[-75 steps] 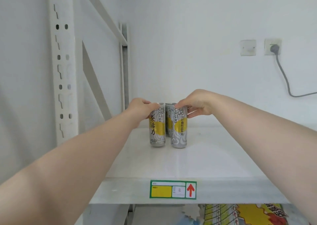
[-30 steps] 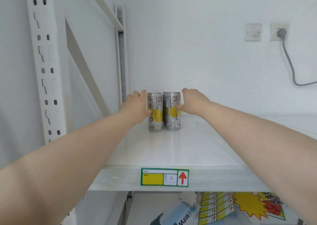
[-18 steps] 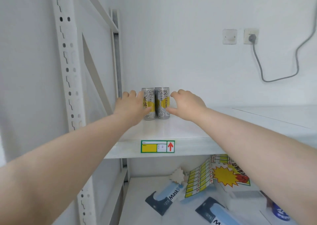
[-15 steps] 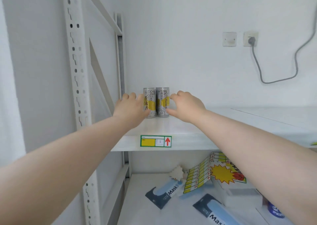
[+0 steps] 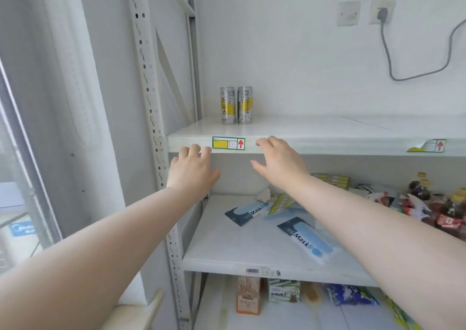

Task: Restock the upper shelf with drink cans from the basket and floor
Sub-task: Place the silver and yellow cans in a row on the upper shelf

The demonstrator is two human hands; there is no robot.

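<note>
Two silver and yellow drink cans, a left can (image 5: 227, 105) and a right can (image 5: 245, 105), stand upright and touching at the back left of the white upper shelf (image 5: 315, 128). My left hand (image 5: 191, 171) hovers below the shelf's front edge, fingers spread, holding nothing. My right hand (image 5: 277, 163) is level with the same edge, a little to the right, also empty with fingers apart. Both hands are well clear of the cans. No basket or floor shows.
A green and yellow price tag (image 5: 228, 143) marks the shelf edge. Mask packs (image 5: 306, 239) lie on the middle shelf, with bottles and snacks (image 5: 443, 208) at its right. Boxes (image 5: 248, 294) fill the lower shelf. A perforated upright (image 5: 148, 82) stands at the left; a cable (image 5: 393, 60) hangs on the wall.
Both hands have let go of the two cans and drawn back and down to the shelf's front edge. The view has pulled back and tilted down, showing the lower shelves.
</note>
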